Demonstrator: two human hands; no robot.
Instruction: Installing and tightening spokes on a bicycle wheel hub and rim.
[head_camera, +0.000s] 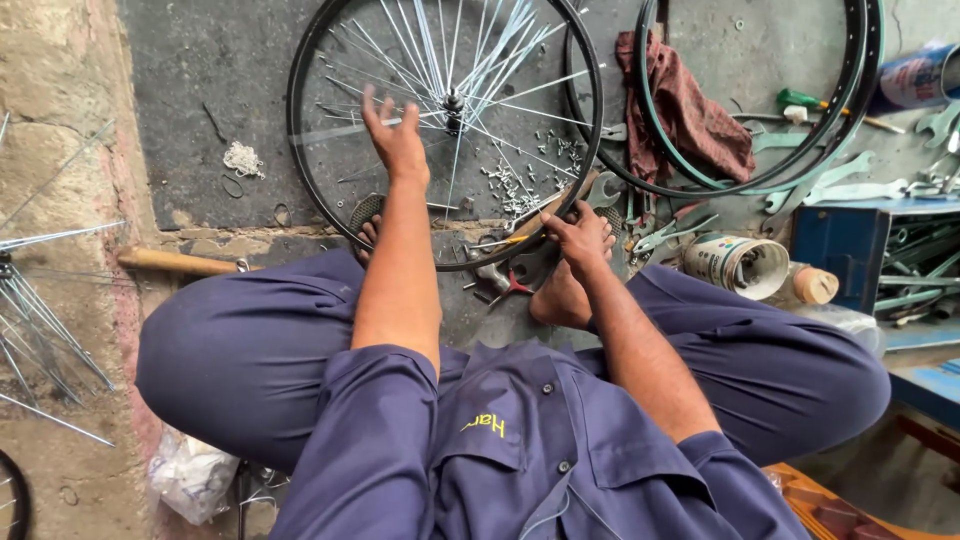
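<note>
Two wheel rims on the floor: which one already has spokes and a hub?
The black rim under the left hand, nearer the person; silver spokes run to its hub. The green-edged rim to its right encloses none.

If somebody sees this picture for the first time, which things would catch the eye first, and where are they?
The eye probably falls first on the spoked bicycle wheel lying flat on the floor at top centre, with the left hand spread over its spokes. At the wheel's lower right edge, the right hand presses a tool against the rim. A second bare rim with a dark red cloth lies at top right.
</note>
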